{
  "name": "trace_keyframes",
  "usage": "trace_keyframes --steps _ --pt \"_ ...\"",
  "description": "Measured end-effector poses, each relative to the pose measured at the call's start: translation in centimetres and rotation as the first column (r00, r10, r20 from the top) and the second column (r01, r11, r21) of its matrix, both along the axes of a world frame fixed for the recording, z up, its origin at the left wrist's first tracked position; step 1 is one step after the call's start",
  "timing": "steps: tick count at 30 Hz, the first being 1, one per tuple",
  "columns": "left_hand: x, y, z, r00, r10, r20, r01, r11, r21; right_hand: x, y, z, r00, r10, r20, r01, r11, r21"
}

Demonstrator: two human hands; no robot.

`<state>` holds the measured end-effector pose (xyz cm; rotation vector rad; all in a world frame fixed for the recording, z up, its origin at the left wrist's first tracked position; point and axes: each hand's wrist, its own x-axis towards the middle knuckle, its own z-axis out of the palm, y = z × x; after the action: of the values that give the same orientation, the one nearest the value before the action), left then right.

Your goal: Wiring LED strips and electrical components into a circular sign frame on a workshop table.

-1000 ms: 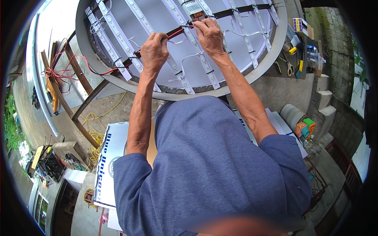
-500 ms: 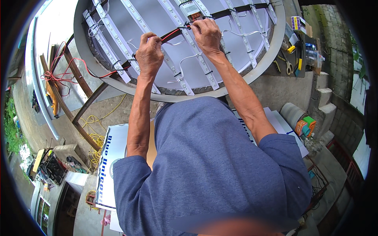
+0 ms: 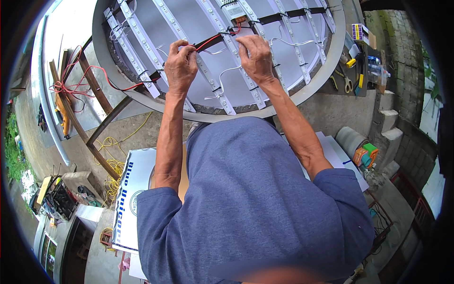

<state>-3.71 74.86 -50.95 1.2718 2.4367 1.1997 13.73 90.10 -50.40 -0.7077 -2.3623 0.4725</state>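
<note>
A round metal frame (image 3: pixel 295 98) lies in front of me, crossed by several white LED strips (image 3: pixel 143 39). My left hand (image 3: pixel 181 67) pinches the red and black wire (image 3: pixel 208 42), which runs along a dark crossbar. My right hand (image 3: pixel 257 57) hovers over the strips just below the silver power supply (image 3: pixel 232 11), off the wire. Its fingers are curled toward the thumb; anything between them is hidden. Red wire ends curve up to the terminals of the power supply.
Pliers and scissors (image 3: pixel 348 85) lie on a dark board at the right. A tangle of red wire (image 3: pixel 71 87) hangs over brown metal bars (image 3: pixel 97 90) at the left. A yellow cord (image 3: pixel 112 166) is coiled on the ground. Behind me lies a white printed panel (image 3: pixel 124 203).
My right hand has moved down and slightly right, away from the wire by the power supply. My left hand stays on the wire. The frame has shifted slightly right in view.
</note>
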Motion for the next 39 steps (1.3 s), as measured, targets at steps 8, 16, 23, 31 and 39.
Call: trace_keyframes --steps 8,16,23,31,39 --pt "-1.1 -0.4 0.3 0.992 -0.11 0.055 0.107 0.993 0.046 -3.0 -4.0 -0.1 0.994 0.106 -0.036 -0.112 0.903 -0.414" --pt "-0.6 -0.7 1.0 0.976 -0.082 -0.2 0.07 0.995 -0.065 -2.0 -4.5 0.8 0.999 -0.041 0.036 0.052 0.923 -0.38" --pt "-1.1 -0.4 0.2 0.995 -0.073 -0.066 0.071 0.997 -0.028 0.2 -1.8 -0.2 0.997 -0.07 0.044 0.082 0.917 -0.39" --pt "-1.0 -0.4 0.2 0.989 -0.15 -0.005 0.149 0.985 -0.082 -1.6 0.2 0.5 0.949 -0.019 0.313 0.102 0.963 -0.249" --pt "0.6 1.5 1.8 0.92 -0.209 -0.333 0.175 0.976 -0.129 -2.4 1.2 -1.9 0.946 -0.032 0.324 0.092 0.981 -0.172"
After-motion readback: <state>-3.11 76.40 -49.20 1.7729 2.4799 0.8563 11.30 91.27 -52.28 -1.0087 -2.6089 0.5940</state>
